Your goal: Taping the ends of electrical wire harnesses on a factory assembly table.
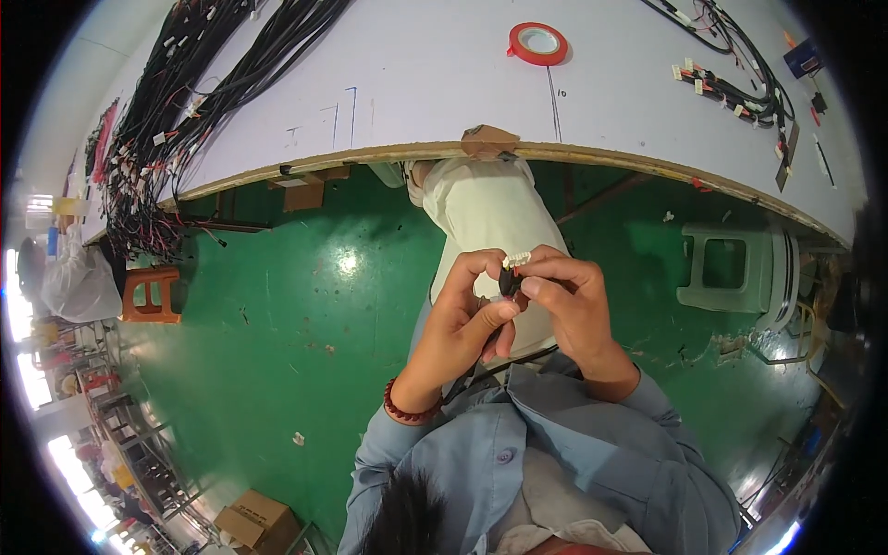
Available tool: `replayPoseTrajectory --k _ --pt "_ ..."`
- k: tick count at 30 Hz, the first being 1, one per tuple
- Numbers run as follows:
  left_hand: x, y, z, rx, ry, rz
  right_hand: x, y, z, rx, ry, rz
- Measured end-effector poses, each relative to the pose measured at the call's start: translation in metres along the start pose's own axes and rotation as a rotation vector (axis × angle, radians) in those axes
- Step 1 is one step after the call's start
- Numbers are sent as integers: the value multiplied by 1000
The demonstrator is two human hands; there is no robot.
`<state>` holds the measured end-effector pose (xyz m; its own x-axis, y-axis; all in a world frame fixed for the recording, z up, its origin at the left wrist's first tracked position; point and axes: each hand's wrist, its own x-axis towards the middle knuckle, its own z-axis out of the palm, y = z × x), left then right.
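Above my lap, both hands meet around a black cable [507,281] that ends in a small cream-white connector [517,260]. My left hand [470,310] is closed on the black cable, thumb against its lower side; a beaded bracelet circles that wrist. Opposite it, my right hand [571,299] pinches the cable just below the connector with thumb and forefinger. The fingers cover much of the held part, so its finer details are hidden. Part of the dark cable hangs down below the hands toward my jacket.
The white table [416,102] curves across in front, its worn edge patched with brown tape [490,141]. Red tape [537,43] lies on it. Black wire harnesses [176,111] hang off its left; more cables [731,97] lie right. Stools [151,296] and a cardboard box [256,523] stand on the floor.
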<state>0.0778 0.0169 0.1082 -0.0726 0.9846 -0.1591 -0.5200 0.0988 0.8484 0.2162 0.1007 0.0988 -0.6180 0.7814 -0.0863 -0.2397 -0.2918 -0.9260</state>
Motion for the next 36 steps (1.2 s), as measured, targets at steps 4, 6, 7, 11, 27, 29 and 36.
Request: replayPoseTrajectory --k 4,6,7,11,27,29,36 --pt "0 1 -1 3 -14 -3 3 -1 -11 68 -72 88" --pt "0 6 -2 -25 -55 -79 4 -2 -16 61 -137 92" --pt "1 7 -4 -30 -51 -78 3 -2 -18 59 -140 97" --pt "6 8 -8 -56 -74 -180 -3 7 -21 -15 -125 16" --pt "-4 3 4 202 46 -93 -6 8 -19 -32 -205 -52" --pt "-5 5 3 184 40 -133 -4 4 -22 -64 -241 -33" --pt "2 9 3 174 66 -176 4 7 -30 65 -308 113"
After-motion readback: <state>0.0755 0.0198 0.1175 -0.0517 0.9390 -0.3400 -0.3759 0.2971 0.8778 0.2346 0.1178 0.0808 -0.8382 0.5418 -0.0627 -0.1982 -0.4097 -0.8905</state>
